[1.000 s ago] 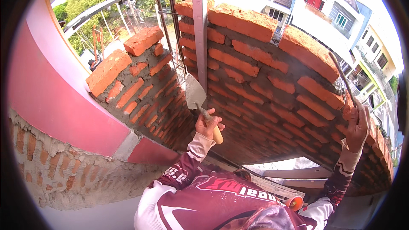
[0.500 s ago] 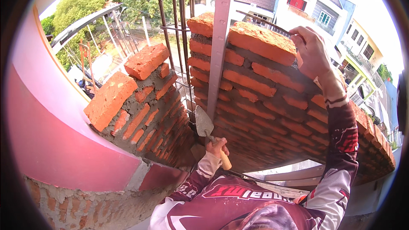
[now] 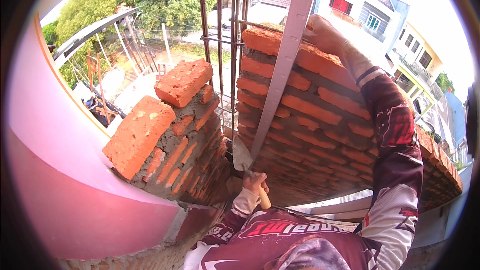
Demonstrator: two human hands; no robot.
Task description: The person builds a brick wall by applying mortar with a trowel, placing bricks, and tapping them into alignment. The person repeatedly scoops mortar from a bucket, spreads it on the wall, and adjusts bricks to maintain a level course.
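Note:
My left hand (image 3: 256,182) is closed round the pale wooden handle of a trowel (image 3: 241,153), its grey blade pointing up toward the inner corner between two brick walls. My right hand (image 3: 322,35) rests at the top edge of the right-hand brick wall (image 3: 320,110), fingers curled. A thin strip (image 3: 260,26) runs along the wall top toward these fingers, which appear to grip it; its held end is hidden behind a long metal straightedge (image 3: 282,65). This straightedge slants across the wall face, close to my right fingertips. The trowel's tip is just left of its lower part.
On the left a lower brick wall (image 3: 187,157) carries two loose-looking bricks (image 3: 184,82) on top. Upright steel reinforcing bars (image 3: 220,45) stand between the walls. A curved pink wall (image 3: 85,170) borders the left side. Trees (image 3: 160,0) and houses (image 3: 360,0) lie beyond.
My right hand has moved left along the wall top, and the thin strip has shifted left with it. The straightedge now slants more, its top farther right. My left hand still holds the trowel.

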